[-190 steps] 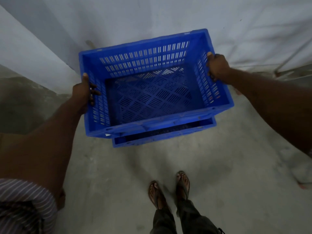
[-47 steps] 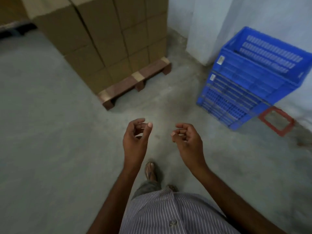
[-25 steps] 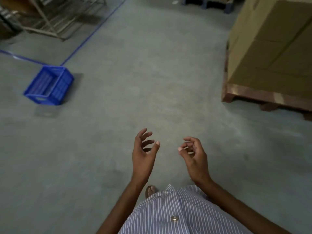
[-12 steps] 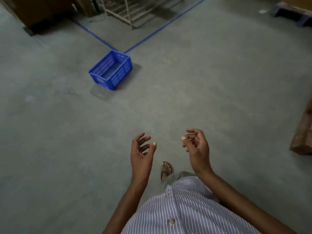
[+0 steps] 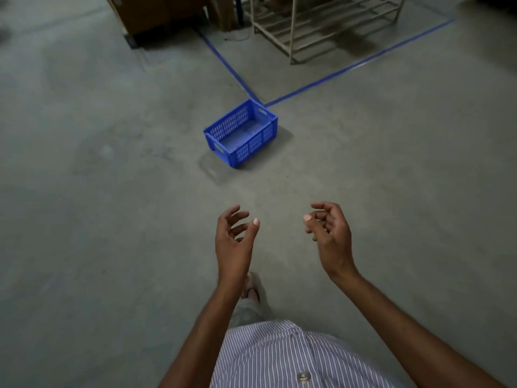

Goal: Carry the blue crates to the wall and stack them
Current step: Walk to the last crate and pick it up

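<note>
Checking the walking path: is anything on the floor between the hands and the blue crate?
Head view: only concrete floor, with a faint pale mark, separates left hand and right hand from the blue crate.

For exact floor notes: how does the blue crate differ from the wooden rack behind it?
The blue crate has slotted blue walls; the wooden rack is a pale open frame. The crate sits outside the corner of the blue floor lines; the rack stands inside. The crate shows whole; the rack is cut off at the top. Both stand on the floor.
</note>
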A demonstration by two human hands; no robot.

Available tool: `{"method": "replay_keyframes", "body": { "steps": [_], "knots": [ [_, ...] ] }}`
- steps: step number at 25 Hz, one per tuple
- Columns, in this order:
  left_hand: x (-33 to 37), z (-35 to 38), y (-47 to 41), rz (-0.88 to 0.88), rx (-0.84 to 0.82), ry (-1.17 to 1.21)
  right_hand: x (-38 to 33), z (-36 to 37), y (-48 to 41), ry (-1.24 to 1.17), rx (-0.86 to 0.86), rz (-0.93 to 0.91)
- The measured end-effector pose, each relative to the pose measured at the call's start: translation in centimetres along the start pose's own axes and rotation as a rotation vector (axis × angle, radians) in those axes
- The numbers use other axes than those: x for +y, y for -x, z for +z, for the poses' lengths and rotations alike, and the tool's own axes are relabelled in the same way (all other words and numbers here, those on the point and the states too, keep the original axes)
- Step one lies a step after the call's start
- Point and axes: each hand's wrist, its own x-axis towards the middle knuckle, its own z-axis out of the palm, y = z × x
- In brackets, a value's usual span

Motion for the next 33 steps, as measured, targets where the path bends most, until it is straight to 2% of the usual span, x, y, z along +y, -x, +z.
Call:
{"method": "replay_keyframes", "body": {
  "steps": [8,15,24,28,33],
  "knots": [
    [2.1,4.2,-21.8,-0.01,-0.031,-0.005,-2.0,9.8,-19.1,-0.018,0.043,-0.001],
    [2.3,13.4,-37.1,-0.079,0.031,0.017,-2.8,12.5,-38.0,-0.011,0.006,0.034],
    [2.8,26.6,-54.1,-0.175,0.344,0.091,-3.5,13.1,-64.3,0.159,-0.296,0.042],
    [2.6,28.1,-61.0,-0.202,0.418,0.084,-2.6,16.3,-73.1,0.207,-0.403,0.075],
    [-2.0,27.7,-70.4,-0.319,0.508,0.084,0.8,23.5,-82.1,0.267,-0.493,0.121]
  ]
}}
